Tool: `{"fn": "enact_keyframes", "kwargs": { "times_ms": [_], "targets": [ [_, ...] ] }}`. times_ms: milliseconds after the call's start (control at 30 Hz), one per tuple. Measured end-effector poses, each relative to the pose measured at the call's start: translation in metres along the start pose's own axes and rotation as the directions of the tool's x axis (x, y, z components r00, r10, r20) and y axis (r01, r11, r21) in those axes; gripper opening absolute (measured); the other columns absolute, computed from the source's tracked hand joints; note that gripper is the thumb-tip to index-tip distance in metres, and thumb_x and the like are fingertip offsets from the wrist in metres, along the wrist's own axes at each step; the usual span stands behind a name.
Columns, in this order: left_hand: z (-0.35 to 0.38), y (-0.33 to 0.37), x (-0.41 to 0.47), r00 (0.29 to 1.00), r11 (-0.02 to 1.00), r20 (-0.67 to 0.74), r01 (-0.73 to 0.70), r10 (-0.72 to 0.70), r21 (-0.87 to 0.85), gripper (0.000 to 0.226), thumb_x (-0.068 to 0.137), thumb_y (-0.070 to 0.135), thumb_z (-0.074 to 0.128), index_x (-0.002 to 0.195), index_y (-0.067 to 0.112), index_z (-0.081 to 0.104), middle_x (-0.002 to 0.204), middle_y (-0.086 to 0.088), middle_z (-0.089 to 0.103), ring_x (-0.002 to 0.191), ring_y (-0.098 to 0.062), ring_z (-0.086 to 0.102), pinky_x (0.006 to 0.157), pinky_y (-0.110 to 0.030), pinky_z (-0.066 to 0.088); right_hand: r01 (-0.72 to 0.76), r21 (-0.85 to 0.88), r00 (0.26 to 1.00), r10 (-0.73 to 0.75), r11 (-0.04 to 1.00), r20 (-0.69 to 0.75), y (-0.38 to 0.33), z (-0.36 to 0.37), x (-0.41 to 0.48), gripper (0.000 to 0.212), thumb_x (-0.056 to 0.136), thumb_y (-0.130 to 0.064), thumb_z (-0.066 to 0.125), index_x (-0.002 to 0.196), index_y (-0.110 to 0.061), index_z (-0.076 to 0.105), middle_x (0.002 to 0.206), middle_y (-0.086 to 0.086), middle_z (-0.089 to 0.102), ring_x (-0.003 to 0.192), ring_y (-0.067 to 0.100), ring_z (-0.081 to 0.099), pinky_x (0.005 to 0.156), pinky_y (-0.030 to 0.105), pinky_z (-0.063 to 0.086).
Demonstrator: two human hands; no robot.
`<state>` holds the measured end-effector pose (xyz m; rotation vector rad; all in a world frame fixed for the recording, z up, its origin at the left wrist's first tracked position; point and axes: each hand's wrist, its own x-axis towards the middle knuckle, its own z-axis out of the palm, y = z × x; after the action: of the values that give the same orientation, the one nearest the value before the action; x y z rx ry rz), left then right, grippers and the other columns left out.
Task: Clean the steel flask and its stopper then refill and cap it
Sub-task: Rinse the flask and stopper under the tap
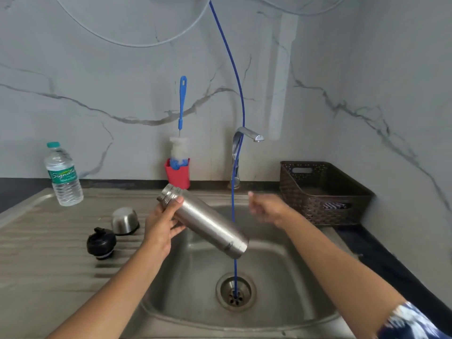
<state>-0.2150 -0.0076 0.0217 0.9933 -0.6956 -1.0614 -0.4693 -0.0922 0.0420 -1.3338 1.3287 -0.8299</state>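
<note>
**A:** Where was the steel flask?

**B:** The steel flask (pixel 203 220) sat at the centre of the frame, held tilted over the sink basin (pixel 281 277), its open threaded mouth pointing to the upper left and its base to the lower right. The left hand (pixel 162 226) gripped it near the neck, thumb lying across the top and fingers wrapped underneath.

**A:** And the other hand?

**B:** The right hand (pixel 266 207) hovered just right of the flask, apart from it and holding nothing. It was blurred, so I could not tell how far its fingers were spread.

**A:** Where were the flask's other parts?

**B:** To the left of centre, on the ribbed draining board (pixel 49 241), stood the black stopper (pixel 101 243). Just behind it was the steel cup lid (pixel 124 220), resting upside down.

**A:** What else was around?

**B:** A plastic water bottle (pixel 63 174) with a teal cap stood at the left edge of the board. Against the marble wall, upper centre, a blue-handled bottle brush (pixel 181 133) stood upright in a red holder (pixel 178 176). Right of that was the chrome tap (pixel 241 148). A thin blue cord (pixel 238 94) hung from the top of the frame, passing behind the flask, down to the drain (pixel 236 291). At the right sat a dark woven basket (pixel 322 194).
</note>
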Motion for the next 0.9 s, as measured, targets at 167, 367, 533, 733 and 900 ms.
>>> {"fn": "enact_keyframes", "kwargs": {
  "times_ms": [167,367,533,733,900],
  "targets": [
    [0.0,-0.009,0.013,0.998,0.99,0.013,-0.064,0.063,0.128,0.031,0.078,0.02,0.073,0.108,0.02,0.064,0.102,-0.005,0.07,0.093,-0.024,0.066,0.065,-0.031,0.052,0.152,-0.457,0.919,-0.295,0.877,-0.26,-0.035,0.022,0.075,0.041,0.093,-0.017,0.057,0.133,-0.008,0.052,0.132,0.011,0.057,0.121,0.027,0.053,0.102,0.032,0.04],
    [-0.005,-0.012,0.019,0.995,0.984,0.019,-0.096,0.095,0.147,0.027,0.079,0.021,0.071,0.105,0.02,0.065,0.092,0.001,0.07,0.084,-0.018,0.066,0.056,-0.023,0.052,0.115,-0.569,0.844,-0.382,0.814,-0.377,-0.044,0.08,0.099,0.053,0.094,-0.003,0.043,0.146,-0.007,0.031,0.121,0.019,0.06,0.109,0.035,0.059,0.087,0.034,0.047],
    [-0.007,-0.008,0.019,0.992,0.976,0.042,-0.123,0.117,0.179,0.02,0.082,0.017,0.07,0.101,0.022,0.066,0.084,0.007,0.071,0.076,-0.01,0.066,0.051,-0.019,0.052,0.111,-0.758,0.865,-0.439,0.642,-0.245,-0.043,0.094,0.101,0.046,0.089,0.0,0.041,0.135,-0.004,0.041,0.125,0.02,0.057,0.112,0.036,0.057,0.088,0.036,0.047],
    [-0.012,-0.001,0.02,0.992,0.97,0.038,-0.127,0.122,0.209,0.018,0.083,0.016,0.07,0.099,0.022,0.066,0.089,0.003,0.071,0.077,-0.013,0.066,0.054,-0.022,0.053,0.05,-0.931,0.941,-0.329,0.362,-0.078,-0.04,0.101,0.118,0.043,0.093,-0.008,0.037,0.134,-0.003,0.048,0.145,0.019,0.039,0.128,0.033,0.043,0.105,0.042,0.032],
    [-0.013,0.001,0.017,0.994,0.975,0.03,-0.106,0.102,0.197,0.019,0.082,0.018,0.071,0.1,0.02,0.065,0.09,0.0,0.07,0.079,-0.017,0.065,0.06,-0.029,0.052,0.103,-0.837,0.959,-0.278,0.537,-0.06,-0.052,0.092,0.104,0.035,0.093,-0.008,0.039,0.124,0.001,0.053,0.132,0.02,0.051,0.12,0.034,0.049,0.098,0.038,0.038]
  ]
}}
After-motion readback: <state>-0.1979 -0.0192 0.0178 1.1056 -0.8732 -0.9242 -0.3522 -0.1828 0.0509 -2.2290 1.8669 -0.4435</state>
